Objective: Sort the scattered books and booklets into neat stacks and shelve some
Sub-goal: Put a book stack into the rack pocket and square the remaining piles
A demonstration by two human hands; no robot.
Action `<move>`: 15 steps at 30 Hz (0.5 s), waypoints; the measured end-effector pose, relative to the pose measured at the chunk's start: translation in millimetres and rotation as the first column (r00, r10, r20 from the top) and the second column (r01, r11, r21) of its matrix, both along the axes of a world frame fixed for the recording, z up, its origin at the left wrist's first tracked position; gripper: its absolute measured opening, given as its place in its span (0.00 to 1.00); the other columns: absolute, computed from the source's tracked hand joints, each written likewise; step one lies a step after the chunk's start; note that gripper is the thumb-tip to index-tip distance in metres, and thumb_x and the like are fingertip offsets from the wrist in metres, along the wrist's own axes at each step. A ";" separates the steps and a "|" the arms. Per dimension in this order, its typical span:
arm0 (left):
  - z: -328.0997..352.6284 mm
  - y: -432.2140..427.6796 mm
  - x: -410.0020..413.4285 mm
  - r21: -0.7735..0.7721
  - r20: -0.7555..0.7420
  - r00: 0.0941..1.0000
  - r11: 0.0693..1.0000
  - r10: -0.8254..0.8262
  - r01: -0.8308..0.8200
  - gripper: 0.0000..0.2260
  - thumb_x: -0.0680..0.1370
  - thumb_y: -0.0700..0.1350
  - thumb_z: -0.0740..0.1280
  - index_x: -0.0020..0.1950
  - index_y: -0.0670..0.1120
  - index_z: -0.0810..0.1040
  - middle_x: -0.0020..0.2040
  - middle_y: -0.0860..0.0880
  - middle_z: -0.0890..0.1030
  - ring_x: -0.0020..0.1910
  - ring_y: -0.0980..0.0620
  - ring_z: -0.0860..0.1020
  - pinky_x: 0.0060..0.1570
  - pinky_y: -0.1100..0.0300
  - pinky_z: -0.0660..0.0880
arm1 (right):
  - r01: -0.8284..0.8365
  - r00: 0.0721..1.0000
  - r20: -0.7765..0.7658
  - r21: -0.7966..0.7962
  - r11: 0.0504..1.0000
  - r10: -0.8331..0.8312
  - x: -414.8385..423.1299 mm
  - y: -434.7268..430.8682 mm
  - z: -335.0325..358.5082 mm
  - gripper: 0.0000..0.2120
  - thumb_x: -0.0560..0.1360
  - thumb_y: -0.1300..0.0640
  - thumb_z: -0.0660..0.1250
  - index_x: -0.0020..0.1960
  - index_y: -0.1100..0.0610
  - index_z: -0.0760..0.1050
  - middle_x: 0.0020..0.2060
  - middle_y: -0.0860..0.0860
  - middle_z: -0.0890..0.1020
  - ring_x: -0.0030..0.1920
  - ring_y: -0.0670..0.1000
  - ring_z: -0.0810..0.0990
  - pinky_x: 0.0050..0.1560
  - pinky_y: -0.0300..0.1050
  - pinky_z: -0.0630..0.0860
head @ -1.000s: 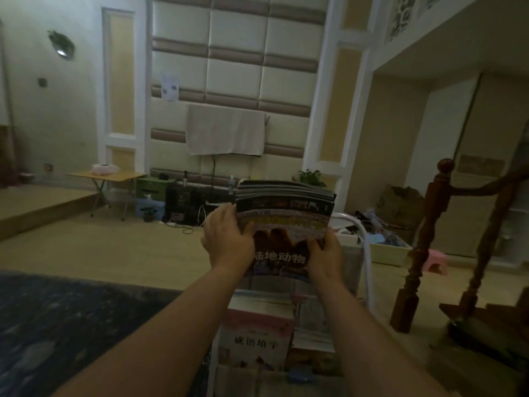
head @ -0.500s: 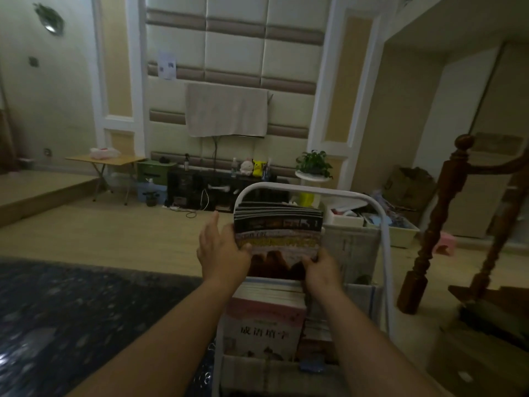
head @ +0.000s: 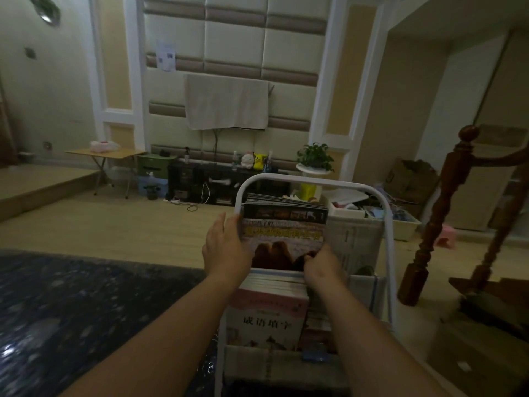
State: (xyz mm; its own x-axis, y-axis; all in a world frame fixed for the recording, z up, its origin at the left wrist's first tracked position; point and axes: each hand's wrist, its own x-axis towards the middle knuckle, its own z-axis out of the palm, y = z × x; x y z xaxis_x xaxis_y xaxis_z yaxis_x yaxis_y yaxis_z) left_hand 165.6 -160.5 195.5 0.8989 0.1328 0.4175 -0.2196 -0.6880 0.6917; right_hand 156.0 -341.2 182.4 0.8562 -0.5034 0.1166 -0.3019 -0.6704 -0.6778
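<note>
Behind pink book (head: 266,316), inside white rack (head: 389,253): booklet stack (head: 283,233), left hand (head: 226,250) and right hand (head: 322,266) fingers (head: 221,224) gripping it.

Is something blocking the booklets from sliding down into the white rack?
Nothing visible does. The booklets in the left hand and right hand dip behind the rack's upper pocket edge; the pink book sits lower, in front. The pocket's inside is hidden.

A beige cloth (head: 226,103) hangs upper centre; a folding table (head: 106,152) stands at left, a potted plant (head: 315,156) right of centre, a wooden newel post (head: 446,202) far right, and a dark rug (head: 71,305) lies lower left.
</note>
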 end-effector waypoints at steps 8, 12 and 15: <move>0.6 4.4 -20.9 -0.044 0.104 0.994 0.999 -0.024 0.029 0.21 0.77 0.46 0.68 0.69 0.50 0.67 0.64 0.51 0.71 0.64 0.50 0.69 0.59 0.57 0.65 | 0.014 0.968 0.247 0.113 0.993 -0.042 -27.1 10.7 9.0 0.25 0.76 0.54 0.66 0.71 0.56 0.64 0.64 0.55 0.76 0.62 0.58 0.76 0.61 0.56 0.75; -2.1 14.4 -41.0 -0.088 0.079 0.997 0.996 -0.015 0.022 0.26 0.76 0.47 0.70 0.71 0.50 0.66 0.68 0.50 0.70 0.67 0.50 0.68 0.64 0.52 0.67 | -0.023 0.927 0.374 0.077 0.997 -0.007 -59.6 26.6 15.0 0.22 0.77 0.54 0.64 0.70 0.52 0.66 0.62 0.50 0.75 0.62 0.53 0.75 0.60 0.55 0.75; -6.4 26.0 -61.0 -0.114 0.057 0.998 0.993 -0.037 0.043 0.26 0.76 0.45 0.70 0.73 0.51 0.65 0.71 0.51 0.68 0.70 0.49 0.66 0.66 0.51 0.67 | -0.092 0.917 0.391 0.010 0.996 0.080 -83.0 48.5 14.3 0.16 0.79 0.55 0.62 0.66 0.51 0.71 0.60 0.49 0.76 0.59 0.51 0.75 0.56 0.46 0.74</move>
State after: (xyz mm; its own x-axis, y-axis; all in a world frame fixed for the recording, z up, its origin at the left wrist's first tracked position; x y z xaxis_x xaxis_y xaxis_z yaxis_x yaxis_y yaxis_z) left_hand 104.6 -134.5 189.1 0.8807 0.1475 0.4500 -0.2848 -0.5943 0.7522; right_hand 73.1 -292.7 196.7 0.7858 -0.4378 0.4368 0.0479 -0.6610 -0.7488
